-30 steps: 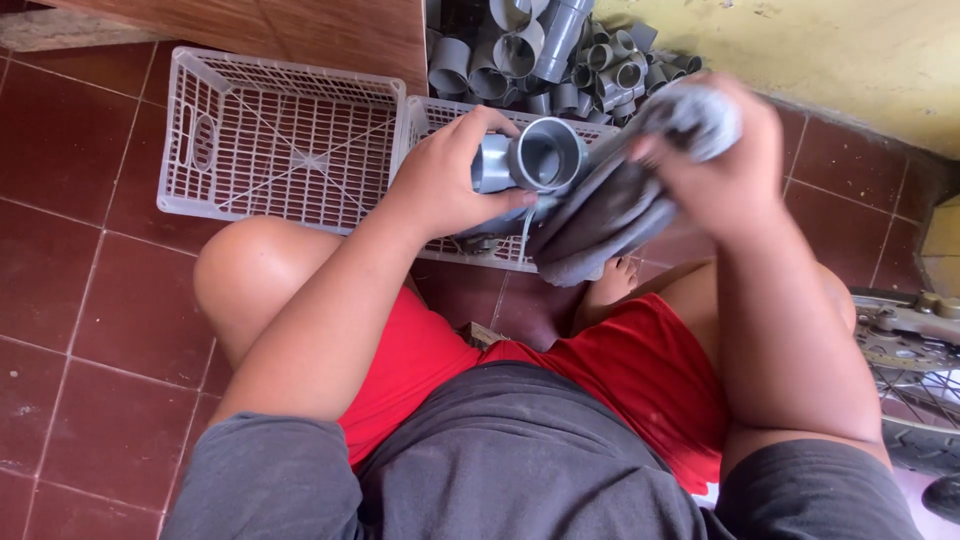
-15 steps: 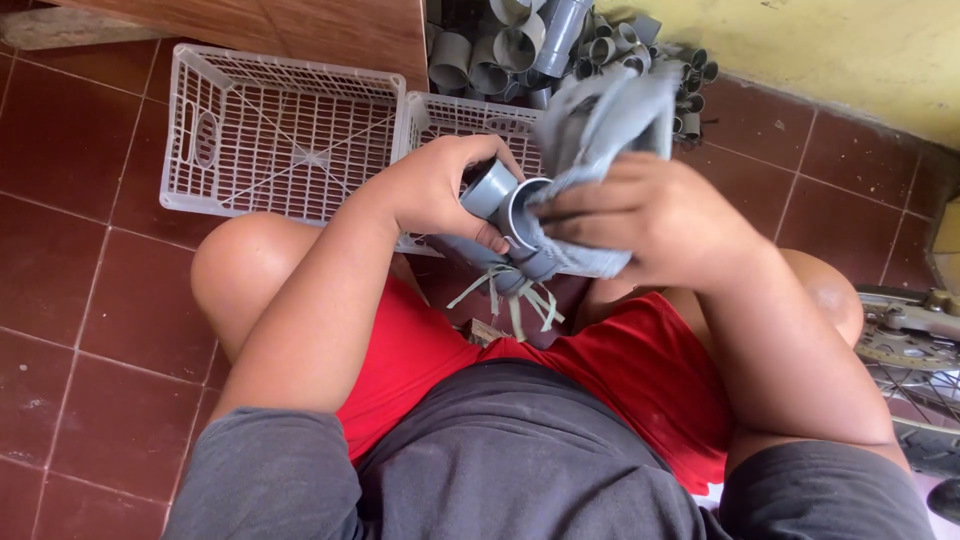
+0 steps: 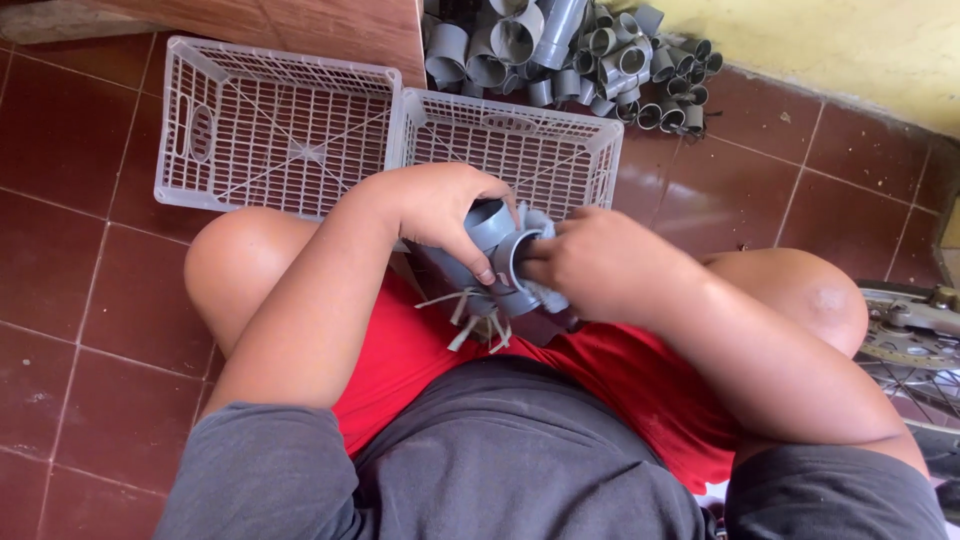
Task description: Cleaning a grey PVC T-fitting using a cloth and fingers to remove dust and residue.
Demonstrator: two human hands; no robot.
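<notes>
My left hand (image 3: 440,205) grips a grey plastic pipe fitting (image 3: 497,235) over my lap, its round opening facing my right hand. My right hand (image 3: 590,265) holds a grey cloth (image 3: 545,290) pressed against and into the fitting's opening. Frayed pale threads (image 3: 470,315) hang from the cloth below the fitting. Both hands meet just in front of the right-hand white basket.
Two white plastic lattice baskets (image 3: 275,125) (image 3: 520,150) sit side by side on the dark red tiled floor (image 3: 70,250). A heap of grey pipe fittings (image 3: 570,50) lies behind them by a yellow wall. A bicycle wheel part (image 3: 915,345) shows at the right edge.
My right hand has come down from above the basket with the cloth, bunching it at the fitting's opening. My left hand lowered the fitting toward my lap.
</notes>
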